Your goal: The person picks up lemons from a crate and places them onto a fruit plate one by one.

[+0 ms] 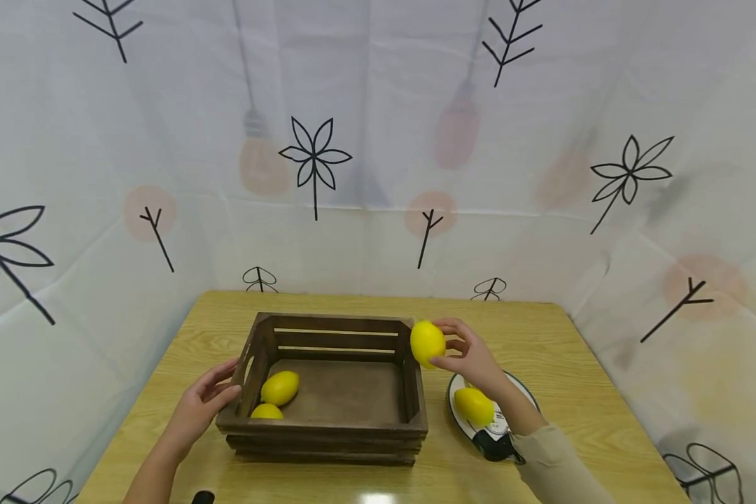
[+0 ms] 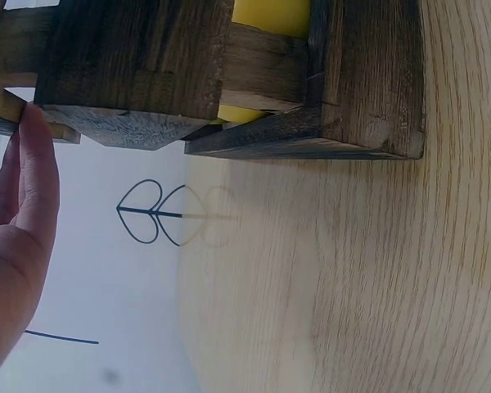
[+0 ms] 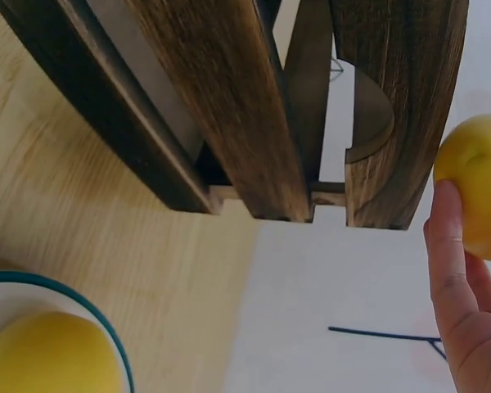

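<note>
Yellow lemons (image 1: 280, 387), two in number, already lay inside the crate (image 1: 334, 434). The right hand (image 1: 472, 355) gripped a third lemon (image 1: 427, 342) over the crate's right rim; one more (image 1: 474, 406) remained on the plate (image 1: 521, 388) right of the crate. The left hand (image 1: 200, 406), fingers relaxed, rested against the crate's left end.

The left hand (image 1: 203, 406) sits at lower left of the head view, forearm bare, its straight fingers (image 2: 29, 176) pressed flat. The right hand (image 1: 469, 357), right of centre and sleeved at the wrist, has curled fingers (image 3: 450, 270) in a pinching grip.
</note>
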Tool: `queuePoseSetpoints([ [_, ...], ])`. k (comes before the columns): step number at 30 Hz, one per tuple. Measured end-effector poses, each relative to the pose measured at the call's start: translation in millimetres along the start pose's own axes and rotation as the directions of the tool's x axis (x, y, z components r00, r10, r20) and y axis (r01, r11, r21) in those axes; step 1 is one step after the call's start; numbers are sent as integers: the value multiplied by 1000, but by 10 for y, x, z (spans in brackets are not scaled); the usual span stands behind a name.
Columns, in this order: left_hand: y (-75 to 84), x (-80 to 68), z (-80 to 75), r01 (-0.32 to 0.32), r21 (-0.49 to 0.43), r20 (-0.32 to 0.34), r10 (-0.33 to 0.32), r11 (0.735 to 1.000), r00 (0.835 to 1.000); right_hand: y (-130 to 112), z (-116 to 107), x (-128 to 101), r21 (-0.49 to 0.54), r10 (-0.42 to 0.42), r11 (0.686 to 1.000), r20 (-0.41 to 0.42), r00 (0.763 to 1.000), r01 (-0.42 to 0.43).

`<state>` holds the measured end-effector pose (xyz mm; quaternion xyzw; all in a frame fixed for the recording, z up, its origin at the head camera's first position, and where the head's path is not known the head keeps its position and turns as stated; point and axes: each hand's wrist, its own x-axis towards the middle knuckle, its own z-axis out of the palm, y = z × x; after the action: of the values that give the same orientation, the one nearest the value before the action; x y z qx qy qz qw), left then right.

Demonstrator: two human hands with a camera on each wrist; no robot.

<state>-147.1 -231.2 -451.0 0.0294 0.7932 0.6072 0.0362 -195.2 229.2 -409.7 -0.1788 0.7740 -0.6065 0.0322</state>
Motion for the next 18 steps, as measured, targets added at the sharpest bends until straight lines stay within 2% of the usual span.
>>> queuePoseSetpoints([
  [18, 28, -23, 5, 0, 9, -7, 0, 1000, 1000, 148, -179, -257, -59, 63, 996, -54, 997, -67],
])
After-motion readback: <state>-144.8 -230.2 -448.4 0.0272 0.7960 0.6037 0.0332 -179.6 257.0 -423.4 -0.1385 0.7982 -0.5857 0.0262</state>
